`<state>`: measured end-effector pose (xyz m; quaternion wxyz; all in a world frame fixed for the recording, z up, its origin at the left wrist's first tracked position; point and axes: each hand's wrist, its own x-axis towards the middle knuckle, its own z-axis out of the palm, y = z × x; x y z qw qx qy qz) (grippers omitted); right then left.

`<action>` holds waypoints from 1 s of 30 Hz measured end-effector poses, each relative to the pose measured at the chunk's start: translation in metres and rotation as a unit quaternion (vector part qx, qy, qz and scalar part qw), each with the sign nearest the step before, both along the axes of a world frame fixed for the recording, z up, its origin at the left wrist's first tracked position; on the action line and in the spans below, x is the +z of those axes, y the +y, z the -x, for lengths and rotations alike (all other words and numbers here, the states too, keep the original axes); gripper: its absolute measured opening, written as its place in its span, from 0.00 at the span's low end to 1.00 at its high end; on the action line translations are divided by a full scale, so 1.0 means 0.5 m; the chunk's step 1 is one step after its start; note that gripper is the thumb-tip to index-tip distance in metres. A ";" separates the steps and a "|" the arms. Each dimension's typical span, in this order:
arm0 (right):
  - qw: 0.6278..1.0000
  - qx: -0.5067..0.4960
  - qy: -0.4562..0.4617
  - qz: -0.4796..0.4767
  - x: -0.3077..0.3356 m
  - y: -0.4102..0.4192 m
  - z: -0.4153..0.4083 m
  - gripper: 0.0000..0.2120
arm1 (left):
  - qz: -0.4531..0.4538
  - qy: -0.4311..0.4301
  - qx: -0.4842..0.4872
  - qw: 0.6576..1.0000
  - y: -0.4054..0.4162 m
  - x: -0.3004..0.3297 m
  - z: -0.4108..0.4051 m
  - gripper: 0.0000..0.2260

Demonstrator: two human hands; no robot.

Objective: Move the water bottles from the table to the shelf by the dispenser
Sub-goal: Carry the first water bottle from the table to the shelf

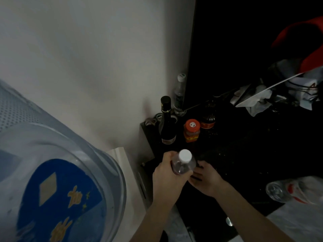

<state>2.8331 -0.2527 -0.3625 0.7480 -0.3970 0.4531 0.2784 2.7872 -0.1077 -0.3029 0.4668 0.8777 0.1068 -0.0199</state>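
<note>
Fingers of the left hand (167, 173) curl round a clear water bottle (182, 164), white cap up, above the dark shelf (227, 154). Right hand (205, 179) sits just beside it, fingers loosely spread, holding nothing. Behind stand a dark wine bottle (167, 123), an orange-lidded jar (191, 131) and another water bottle (180, 95); the dispenser jug (57, 180) looms left.

The clear plastic water bottle (182, 165) with its matt white cap is catching a dull sheen. Behind it, a dark glass bottle (167, 123) is looking glossy, and beside that a plastic jar (191, 131) is showing a smooth orange lid. The black countertop (244, 145) is looking speckled and polished.
</note>
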 end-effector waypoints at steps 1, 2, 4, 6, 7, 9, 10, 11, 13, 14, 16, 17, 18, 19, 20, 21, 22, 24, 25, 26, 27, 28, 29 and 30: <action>1.000 -0.006 0.002 -0.005 -0.003 0.001 -0.002 0.20 | 0.004 0.001 0.010 1.000 0.002 -0.004 -0.007 0.26; 1.000 -0.011 0.005 -0.012 -0.005 0.001 -0.002 0.22 | 0.005 0.004 0.017 1.000 0.004 -0.006 -0.014 0.26; 1.000 -0.020 0.006 -0.022 -0.007 0.003 -0.004 0.26 | -0.005 0.004 0.020 1.000 0.005 -0.012 -0.024 0.25; 0.999 -0.025 0.003 -0.025 -0.006 0.007 -0.006 0.28 | -0.017 0.004 0.013 1.000 0.001 -0.020 -0.028 0.26; 0.999 -0.025 -0.002 -0.023 -0.004 0.008 -0.006 0.28 | -0.021 0.005 0.010 1.000 0.000 -0.023 -0.027 0.26; 1.000 -0.020 -0.014 -0.018 -0.002 0.007 -0.006 0.28 | -0.029 0.010 0.001 1.000 -0.001 -0.027 -0.024 0.27; 1.000 -0.015 -0.019 -0.014 0.004 0.005 -0.005 0.28 | -0.030 0.014 -0.002 0.999 -0.002 -0.027 -0.021 0.27; 1.000 -0.006 -0.025 -0.002 0.013 0.003 -0.003 0.27 | -0.029 0.019 -0.001 0.999 -0.002 -0.024 -0.019 0.27; 0.998 0.032 -0.038 0.040 0.040 -0.002 0.002 0.24 | -0.022 0.030 -0.002 0.999 0.002 -0.014 -0.015 0.27; 0.995 0.057 -0.046 0.067 0.054 -0.003 0.005 0.22 | -0.023 0.039 -0.009 0.999 0.004 -0.008 -0.014 0.27; 0.983 0.108 -0.071 0.130 0.083 -0.003 0.014 0.18 | -0.038 0.058 -0.035 0.997 0.011 0.010 -0.012 0.31; 0.973 0.134 -0.090 0.164 0.098 -0.003 0.020 0.16 | -0.055 0.063 -0.049 0.995 0.016 0.018 -0.011 0.33; 0.959 0.164 -0.111 0.202 0.115 -0.004 0.028 0.15 | -0.076 0.066 -0.063 0.993 0.021 0.028 -0.009 0.35; 0.942 0.194 -0.135 0.237 0.133 -0.005 0.037 0.14 | -0.103 0.068 -0.078 0.989 0.026 0.041 -0.006 0.36; 0.924 0.220 -0.158 0.269 0.152 -0.006 0.050 0.15 | -0.132 0.070 -0.091 0.985 0.031 0.060 -0.002 0.36; 0.907 0.241 -0.178 0.296 0.174 -0.007 0.063 0.17 | -0.160 0.070 -0.099 0.980 0.036 0.079 0.003 0.35; 0.888 0.263 -0.195 0.322 0.198 -0.007 0.077 0.19 | -0.186 0.065 -0.104 0.975 0.041 0.098 0.010 0.34; 0.840 0.304 -0.232 0.386 0.244 -0.006 0.104 0.22 | -0.240 0.043 -0.111 0.963 0.046 0.140 0.030 0.29; 0.812 0.317 -0.255 0.418 0.264 -0.007 0.116 0.23 | -0.266 0.029 -0.117 0.956 0.044 0.164 0.045 0.27; 0.785 0.328 -0.280 0.445 0.287 -0.008 0.128 0.24 | -0.288 0.015 -0.124 0.949 0.041 0.187 0.061 0.24; 0.757 0.337 -0.305 0.469 0.310 -0.008 0.140 0.25 | -0.303 -0.002 -0.131 0.944 0.039 0.209 0.079 0.23; 0.729 0.345 -0.328 0.491 0.334 -0.008 0.153 0.26 | -0.313 -0.022 -0.140 0.939 0.037 0.229 0.097 0.23; 0.700 0.355 -0.348 0.513 0.358 -0.007 0.167 0.26 | -0.320 -0.042 -0.149 0.935 0.037 0.247 0.114 0.23; 0.670 0.364 -0.361 0.536 0.383 -0.006 0.183 0.26 | -0.326 -0.060 -0.158 0.930 0.038 0.264 0.131 0.24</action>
